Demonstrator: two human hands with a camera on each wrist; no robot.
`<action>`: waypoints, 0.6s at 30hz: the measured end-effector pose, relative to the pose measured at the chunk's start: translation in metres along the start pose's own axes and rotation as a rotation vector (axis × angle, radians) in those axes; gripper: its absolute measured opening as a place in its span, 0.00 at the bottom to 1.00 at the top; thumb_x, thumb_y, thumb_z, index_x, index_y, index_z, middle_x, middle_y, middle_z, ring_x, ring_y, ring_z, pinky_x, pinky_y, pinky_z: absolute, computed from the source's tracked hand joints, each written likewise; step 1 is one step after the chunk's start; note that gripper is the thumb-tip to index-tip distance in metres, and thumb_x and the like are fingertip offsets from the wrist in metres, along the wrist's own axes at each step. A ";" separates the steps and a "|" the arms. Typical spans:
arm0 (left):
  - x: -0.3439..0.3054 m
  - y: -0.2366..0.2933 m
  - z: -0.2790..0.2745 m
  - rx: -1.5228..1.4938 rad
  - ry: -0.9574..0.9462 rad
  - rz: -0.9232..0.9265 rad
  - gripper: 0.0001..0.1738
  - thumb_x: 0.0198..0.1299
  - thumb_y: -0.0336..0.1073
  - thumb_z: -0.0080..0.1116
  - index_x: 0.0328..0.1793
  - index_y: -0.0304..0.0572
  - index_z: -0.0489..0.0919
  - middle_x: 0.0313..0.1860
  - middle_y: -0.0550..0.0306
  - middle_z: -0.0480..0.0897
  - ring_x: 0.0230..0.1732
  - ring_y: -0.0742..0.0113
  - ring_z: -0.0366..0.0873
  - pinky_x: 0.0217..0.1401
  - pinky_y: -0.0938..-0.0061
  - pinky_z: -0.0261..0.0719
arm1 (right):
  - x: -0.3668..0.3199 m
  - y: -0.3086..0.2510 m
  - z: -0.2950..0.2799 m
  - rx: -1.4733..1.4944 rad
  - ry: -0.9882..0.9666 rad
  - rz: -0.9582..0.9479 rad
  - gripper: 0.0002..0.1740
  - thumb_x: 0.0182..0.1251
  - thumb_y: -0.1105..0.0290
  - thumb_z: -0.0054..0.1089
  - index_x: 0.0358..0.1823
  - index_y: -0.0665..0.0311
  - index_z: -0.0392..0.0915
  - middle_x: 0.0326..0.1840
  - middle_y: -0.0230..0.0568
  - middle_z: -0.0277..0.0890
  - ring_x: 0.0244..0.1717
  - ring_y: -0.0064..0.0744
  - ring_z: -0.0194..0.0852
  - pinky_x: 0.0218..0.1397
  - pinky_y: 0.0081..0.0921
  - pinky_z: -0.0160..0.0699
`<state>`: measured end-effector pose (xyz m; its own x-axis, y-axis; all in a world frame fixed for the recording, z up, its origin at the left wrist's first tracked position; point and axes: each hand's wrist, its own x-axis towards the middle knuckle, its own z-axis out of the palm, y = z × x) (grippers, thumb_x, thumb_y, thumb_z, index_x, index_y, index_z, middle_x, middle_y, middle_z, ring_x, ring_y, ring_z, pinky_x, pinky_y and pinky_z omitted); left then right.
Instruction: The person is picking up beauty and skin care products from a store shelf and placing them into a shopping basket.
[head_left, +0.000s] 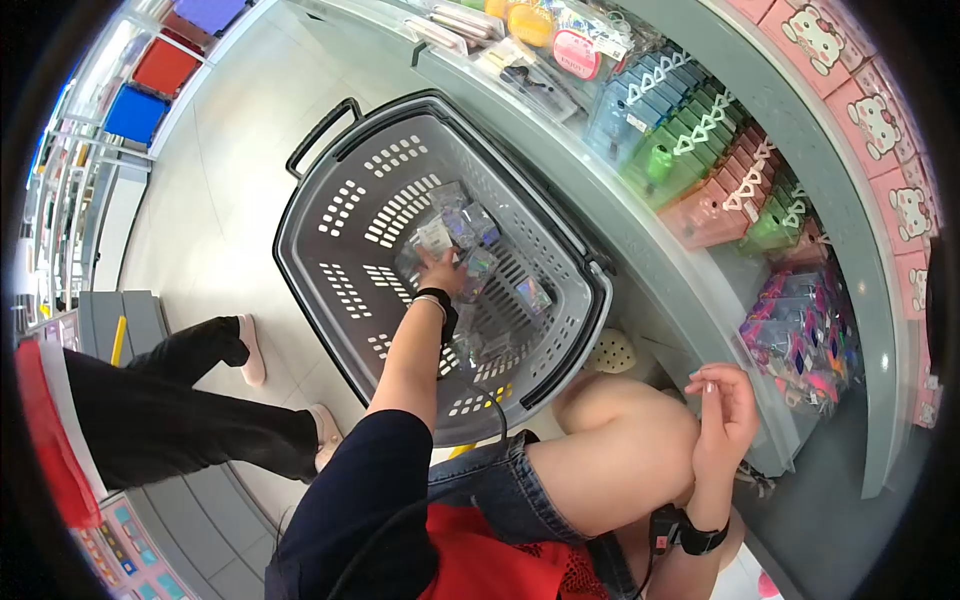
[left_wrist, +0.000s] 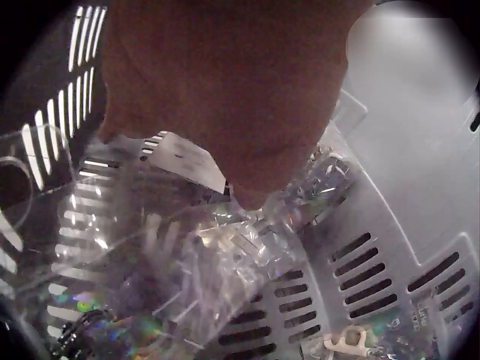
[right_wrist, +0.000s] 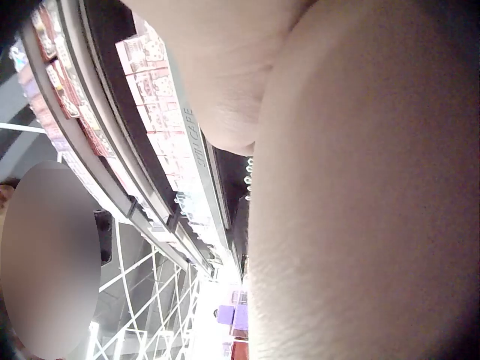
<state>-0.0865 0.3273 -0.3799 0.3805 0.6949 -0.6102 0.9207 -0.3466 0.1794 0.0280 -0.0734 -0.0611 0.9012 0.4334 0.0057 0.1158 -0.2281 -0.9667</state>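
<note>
My left hand (head_left: 440,272) reaches down into a grey shopping basket (head_left: 335,225). Its fingers and thumb pinch a clear plastic packet with a white label (head_left: 435,237). Several other clear, shiny packets (head_left: 480,268) lie around it on the slotted bottom. From the left wrist view, the back of the left hand (left_wrist: 225,82) hides most of its fingers, with crinkled clear packaging (left_wrist: 247,247) just below them. My right hand (head_left: 722,405) is raised beside the bare knee (head_left: 640,430), loosely bent with nothing in it.
Shelves with blue, green and red translucent cases (head_left: 665,150) run along the right. Bagged colourful goods (head_left: 800,335) hang lower down. Another person in black trousers (head_left: 200,415) stands at the left. The basket's black handle (head_left: 322,140) sticks out over the tiled floor (head_left: 240,130).
</note>
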 end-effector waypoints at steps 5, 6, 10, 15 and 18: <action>0.028 -0.008 0.019 0.078 -0.020 -0.002 0.30 0.67 0.63 0.43 0.75 0.74 0.60 0.80 0.34 0.42 0.75 0.20 0.45 0.76 0.32 0.36 | 0.001 0.000 0.001 0.001 -0.007 0.001 0.06 0.69 0.82 0.47 0.41 0.71 0.74 0.42 0.43 0.75 0.37 0.25 0.76 0.44 0.22 0.75; 0.033 -0.009 0.015 0.077 -0.021 -0.002 0.30 0.67 0.63 0.43 0.75 0.74 0.60 0.80 0.34 0.42 0.75 0.20 0.45 0.76 0.32 0.36 | 0.002 0.000 0.001 0.021 -0.007 0.015 0.06 0.69 0.82 0.47 0.41 0.71 0.74 0.42 0.43 0.75 0.37 0.25 0.76 0.45 0.22 0.75; 0.065 -0.024 0.027 -0.047 -0.308 0.176 0.34 0.69 0.64 0.35 0.76 0.61 0.62 0.76 0.48 0.62 0.78 0.47 0.53 0.74 0.31 0.31 | 0.002 -0.003 0.002 0.036 -0.007 0.056 0.06 0.69 0.82 0.46 0.41 0.70 0.74 0.41 0.42 0.77 0.37 0.25 0.77 0.45 0.22 0.75; 0.048 -0.022 0.013 -0.330 -0.175 0.081 0.35 0.70 0.60 0.38 0.76 0.51 0.63 0.73 0.53 0.68 0.74 0.55 0.61 0.76 0.40 0.41 | 0.003 -0.001 0.003 0.019 -0.010 0.028 0.06 0.69 0.82 0.47 0.42 0.70 0.75 0.41 0.41 0.78 0.37 0.25 0.77 0.45 0.22 0.75; 0.032 -0.019 -0.017 -0.604 -0.267 0.006 0.36 0.63 0.61 0.46 0.74 0.56 0.66 0.72 0.50 0.68 0.77 0.49 0.55 0.73 0.54 0.56 | 0.005 0.002 0.005 0.003 -0.013 -0.024 0.06 0.69 0.81 0.47 0.41 0.70 0.75 0.40 0.40 0.78 0.37 0.25 0.77 0.44 0.22 0.75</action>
<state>-0.0901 0.3669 -0.3894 0.4224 0.4870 -0.7645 0.8352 0.1187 0.5370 0.0306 -0.0677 -0.0637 0.8929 0.4496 0.0256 0.1362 -0.2154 -0.9670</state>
